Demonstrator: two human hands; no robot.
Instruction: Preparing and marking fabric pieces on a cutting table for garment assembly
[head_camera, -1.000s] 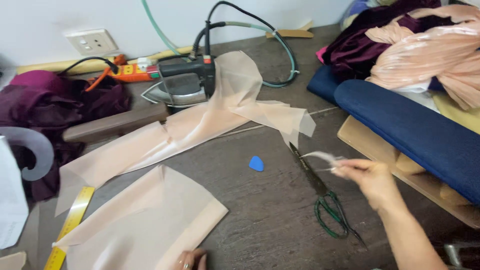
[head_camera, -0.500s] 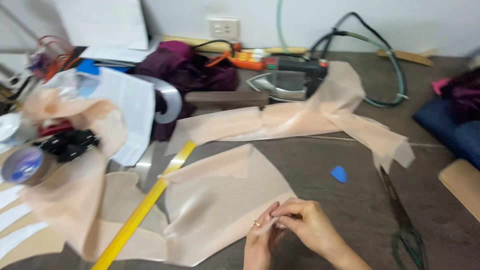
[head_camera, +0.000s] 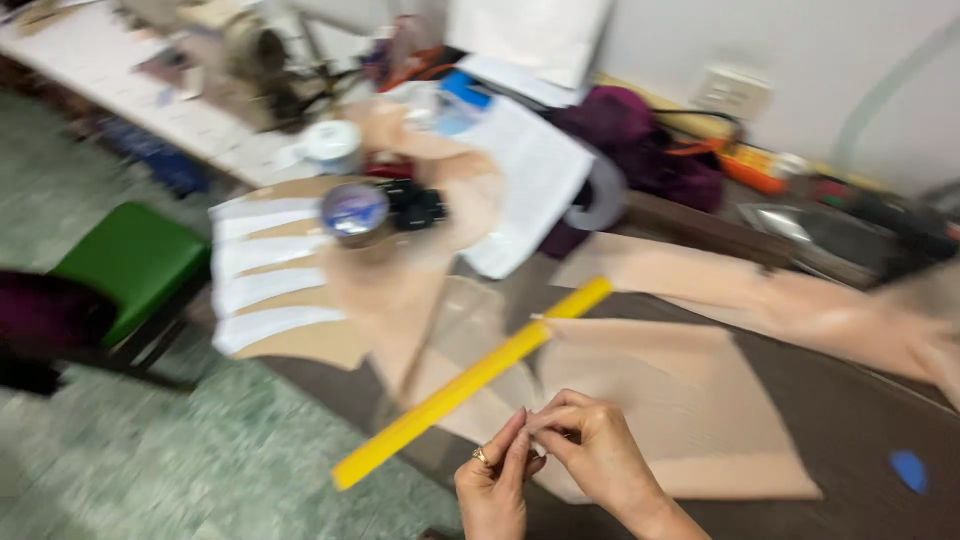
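Note:
The view is blurred by motion. My left hand (head_camera: 493, 482), with a ring on one finger, and my right hand (head_camera: 592, 448) meet fingertip to fingertip at the bottom centre. Between them they pinch a small pale scrap (head_camera: 539, 449), too small to make out. They hover over the near edge of a flat peach fabric piece (head_camera: 690, 400) on the dark table (head_camera: 860, 420). A yellow ruler (head_camera: 460, 392) lies diagonally just left of my hands, partly over the table's edge.
A blue chalk (head_camera: 908, 470) lies at the right. An iron (head_camera: 810, 225), purple cloth (head_camera: 640, 140), white paper (head_camera: 535, 175) and a round blue-lidded tin (head_camera: 354, 210) sit further back. White strips (head_camera: 265, 275) lie on cardboard. A green stool (head_camera: 130, 262) stands on the floor at left.
The view has swung left, bringing in the table's left end, the floor and the stool. My right hand came from beside the scissors to join my left, and they stay together.

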